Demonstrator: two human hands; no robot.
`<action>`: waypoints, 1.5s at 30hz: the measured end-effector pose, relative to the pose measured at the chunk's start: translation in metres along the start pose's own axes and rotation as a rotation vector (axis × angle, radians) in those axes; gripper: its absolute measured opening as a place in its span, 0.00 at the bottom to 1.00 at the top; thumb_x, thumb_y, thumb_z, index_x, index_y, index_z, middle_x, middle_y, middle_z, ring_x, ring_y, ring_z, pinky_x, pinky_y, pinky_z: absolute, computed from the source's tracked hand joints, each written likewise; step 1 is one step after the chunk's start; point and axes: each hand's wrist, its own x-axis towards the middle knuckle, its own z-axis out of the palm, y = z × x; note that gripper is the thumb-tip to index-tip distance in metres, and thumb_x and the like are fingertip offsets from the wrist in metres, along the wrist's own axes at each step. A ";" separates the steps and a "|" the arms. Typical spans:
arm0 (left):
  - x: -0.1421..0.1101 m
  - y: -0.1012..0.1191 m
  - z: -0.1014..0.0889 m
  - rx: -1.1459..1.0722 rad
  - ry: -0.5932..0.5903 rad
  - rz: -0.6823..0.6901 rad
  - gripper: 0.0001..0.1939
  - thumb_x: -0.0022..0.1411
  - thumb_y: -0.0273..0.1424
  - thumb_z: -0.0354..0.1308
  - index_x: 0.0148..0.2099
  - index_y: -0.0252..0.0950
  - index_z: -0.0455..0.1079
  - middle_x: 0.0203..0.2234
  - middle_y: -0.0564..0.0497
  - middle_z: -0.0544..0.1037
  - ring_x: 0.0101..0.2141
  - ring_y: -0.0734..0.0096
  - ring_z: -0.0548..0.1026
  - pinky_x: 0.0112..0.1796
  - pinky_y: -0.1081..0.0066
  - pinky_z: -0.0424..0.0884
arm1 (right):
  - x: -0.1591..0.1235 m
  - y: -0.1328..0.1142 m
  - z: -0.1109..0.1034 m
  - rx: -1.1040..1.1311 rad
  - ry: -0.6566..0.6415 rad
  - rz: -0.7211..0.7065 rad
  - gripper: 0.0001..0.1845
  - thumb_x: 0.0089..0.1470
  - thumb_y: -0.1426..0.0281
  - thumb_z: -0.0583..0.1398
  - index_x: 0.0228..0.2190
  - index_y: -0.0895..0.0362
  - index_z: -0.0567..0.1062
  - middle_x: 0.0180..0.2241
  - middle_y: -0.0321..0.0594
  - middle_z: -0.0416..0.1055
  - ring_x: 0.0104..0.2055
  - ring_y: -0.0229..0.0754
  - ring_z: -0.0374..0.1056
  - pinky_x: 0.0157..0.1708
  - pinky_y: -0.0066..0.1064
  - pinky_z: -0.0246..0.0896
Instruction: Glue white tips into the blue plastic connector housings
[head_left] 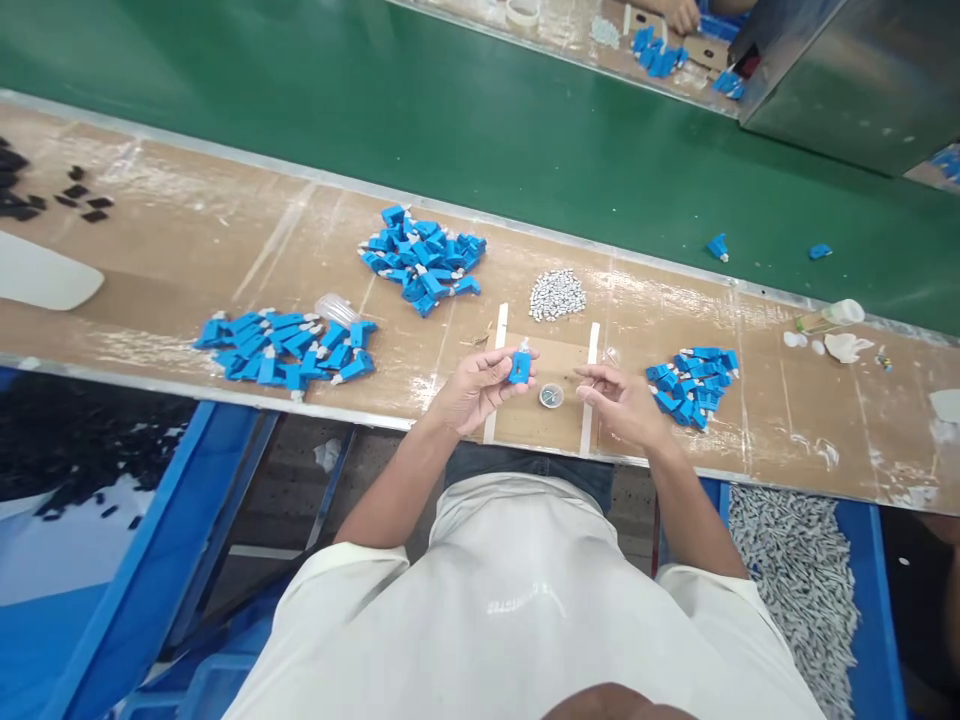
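Note:
My left hand (480,388) is closed on a small blue plastic part (520,367) with a whitish tip that points away from me. It holds the part between thumb and fingers above a cardboard work spot. To its right, my right hand (619,400) hovers with thumb and forefinger stretched toward the left and a gap between them; I see nothing held there. Between the hands sits a small round dish (551,396) with tiny dark pieces in it. Beyond the hands lies a pile of small grey-white pieces (557,295).
Piles of blue parts lie at left (289,350), behind (424,255) and right (694,388). A clear cup (336,310) lies by the left pile. A green belt (300,110) runs behind the table. A blue bin (889,620) holds grey pieces. A co-worker's hand (681,14) shows across the belt.

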 end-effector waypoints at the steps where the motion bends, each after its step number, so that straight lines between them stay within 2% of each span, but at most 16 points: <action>1: 0.000 -0.001 -0.003 -0.017 0.004 -0.016 0.22 0.53 0.40 0.75 0.45 0.30 0.80 0.35 0.42 0.83 0.38 0.63 0.84 0.36 0.73 0.82 | -0.001 0.006 0.010 0.043 -0.005 0.027 0.25 0.51 0.51 0.68 0.43 0.56 0.83 0.30 0.36 0.75 0.29 0.38 0.68 0.32 0.32 0.68; 5: 0.000 -0.006 -0.009 -0.039 0.033 -0.041 0.22 0.53 0.38 0.75 0.46 0.31 0.79 0.35 0.42 0.83 0.42 0.58 0.84 0.37 0.73 0.82 | 0.003 0.018 0.035 0.060 0.024 0.068 0.24 0.50 0.50 0.69 0.38 0.57 0.83 0.29 0.37 0.75 0.27 0.36 0.65 0.29 0.31 0.63; 9: -0.001 -0.008 -0.011 -0.081 0.054 -0.022 0.25 0.49 0.38 0.78 0.46 0.33 0.78 0.36 0.44 0.84 0.41 0.59 0.85 0.36 0.73 0.82 | 0.009 0.015 0.031 -0.017 0.071 0.001 0.18 0.52 0.52 0.68 0.31 0.55 0.84 0.29 0.39 0.75 0.29 0.40 0.66 0.29 0.33 0.61; 11: -0.001 -0.010 -0.012 -0.088 0.065 0.002 0.26 0.48 0.39 0.79 0.47 0.34 0.77 0.35 0.46 0.83 0.39 0.61 0.85 0.36 0.73 0.82 | 0.009 0.012 0.027 -0.081 0.069 -0.079 0.14 0.55 0.56 0.67 0.31 0.54 0.85 0.28 0.39 0.75 0.30 0.42 0.67 0.30 0.33 0.61; 14: 0.001 -0.012 -0.013 -0.075 0.083 0.032 0.26 0.48 0.39 0.79 0.47 0.34 0.75 0.33 0.49 0.82 0.39 0.62 0.85 0.36 0.73 0.82 | 0.008 0.007 0.025 -0.240 0.057 -0.284 0.10 0.61 0.63 0.64 0.33 0.53 0.85 0.28 0.40 0.74 0.30 0.42 0.67 0.31 0.34 0.61; 18: 0.002 -0.014 -0.012 -0.121 0.112 -0.010 0.29 0.43 0.36 0.81 0.45 0.32 0.75 0.31 0.51 0.81 0.36 0.62 0.85 0.35 0.73 0.83 | 0.009 0.002 0.032 -0.439 -0.013 -0.554 0.12 0.66 0.71 0.59 0.35 0.53 0.84 0.30 0.42 0.73 0.32 0.42 0.68 0.33 0.35 0.63; 23: -0.006 -0.010 -0.008 -0.154 0.099 -0.066 0.27 0.41 0.34 0.82 0.41 0.33 0.74 0.31 0.52 0.81 0.39 0.60 0.85 0.36 0.74 0.82 | 0.010 0.000 0.037 -0.487 -0.043 -0.730 0.13 0.67 0.75 0.57 0.37 0.53 0.81 0.31 0.41 0.73 0.33 0.42 0.67 0.34 0.34 0.63; 26: -0.011 -0.008 -0.007 -0.147 0.075 -0.085 0.26 0.44 0.33 0.81 0.42 0.35 0.72 0.31 0.53 0.81 0.40 0.60 0.85 0.33 0.77 0.81 | 0.007 0.000 0.037 -0.505 -0.048 -0.733 0.11 0.67 0.76 0.57 0.38 0.55 0.80 0.31 0.41 0.73 0.34 0.41 0.68 0.35 0.34 0.65; 30: -0.013 -0.008 -0.005 -0.128 0.024 -0.102 0.27 0.45 0.33 0.81 0.43 0.35 0.71 0.35 0.49 0.82 0.41 0.60 0.85 0.27 0.82 0.77 | 0.004 0.003 0.038 -0.568 -0.041 -0.713 0.09 0.66 0.75 0.58 0.39 0.55 0.79 0.32 0.42 0.74 0.34 0.42 0.68 0.36 0.35 0.66; 35: -0.014 -0.010 -0.002 -0.102 -0.029 -0.076 0.25 0.44 0.34 0.81 0.40 0.34 0.71 0.35 0.46 0.82 0.38 0.62 0.84 0.20 0.85 0.69 | 0.002 0.008 0.039 -0.569 -0.047 -0.676 0.08 0.66 0.74 0.59 0.39 0.55 0.79 0.32 0.42 0.76 0.36 0.44 0.70 0.37 0.37 0.67; 38: -0.016 -0.011 -0.004 -0.085 0.000 -0.065 0.25 0.44 0.35 0.81 0.42 0.34 0.75 0.35 0.46 0.82 0.36 0.64 0.83 0.20 0.85 0.69 | 0.003 0.010 0.041 -0.546 -0.021 -0.666 0.06 0.65 0.73 0.60 0.38 0.55 0.78 0.32 0.42 0.77 0.36 0.44 0.71 0.38 0.37 0.68; 41: -0.017 -0.013 -0.004 -0.079 0.073 -0.038 0.24 0.44 0.36 0.80 0.43 0.33 0.79 0.35 0.45 0.83 0.35 0.67 0.82 0.22 0.84 0.71 | 0.004 0.009 0.040 -0.538 -0.022 -0.687 0.08 0.66 0.72 0.59 0.36 0.55 0.79 0.31 0.43 0.77 0.35 0.44 0.71 0.38 0.37 0.68; 45: -0.020 -0.013 0.000 -0.135 0.161 0.028 0.23 0.47 0.40 0.79 0.42 0.33 0.81 0.41 0.44 0.83 0.35 0.70 0.82 0.28 0.82 0.76 | 0.004 0.001 0.036 -0.446 -0.006 -0.664 0.11 0.67 0.73 0.57 0.36 0.55 0.80 0.31 0.42 0.78 0.35 0.44 0.71 0.38 0.38 0.68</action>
